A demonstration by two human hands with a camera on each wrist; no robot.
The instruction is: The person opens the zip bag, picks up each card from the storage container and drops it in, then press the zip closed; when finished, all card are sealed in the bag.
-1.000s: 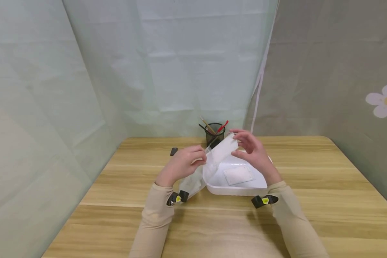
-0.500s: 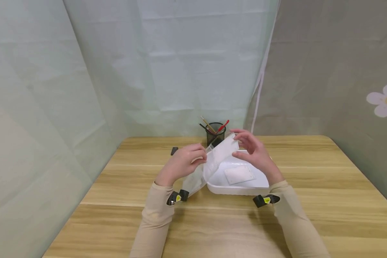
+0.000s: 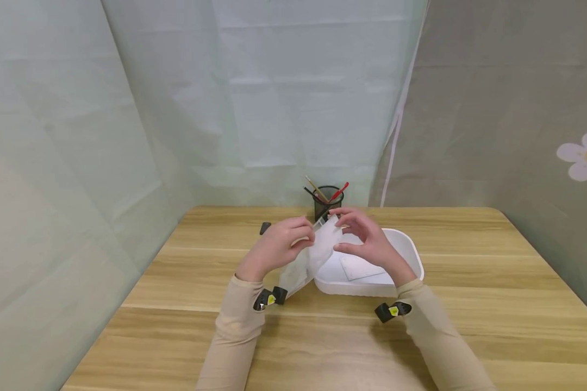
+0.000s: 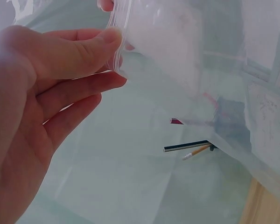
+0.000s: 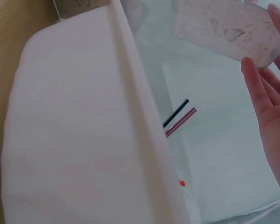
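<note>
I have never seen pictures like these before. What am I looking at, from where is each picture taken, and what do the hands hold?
No machine here: a person works with two bare hands and wears three cameras. The wide picture comes from the head camera, looking down at a wooden table. The two close pictures come from cameras on the wrists, so each shows its own hand from very near.

On the table stand a white tray with a flat packet inside, and behind it a black pen cup.

The left hand and the right hand together hold a clear plastic bag above the tray's left edge. The left fingers pinch its rim.
</note>
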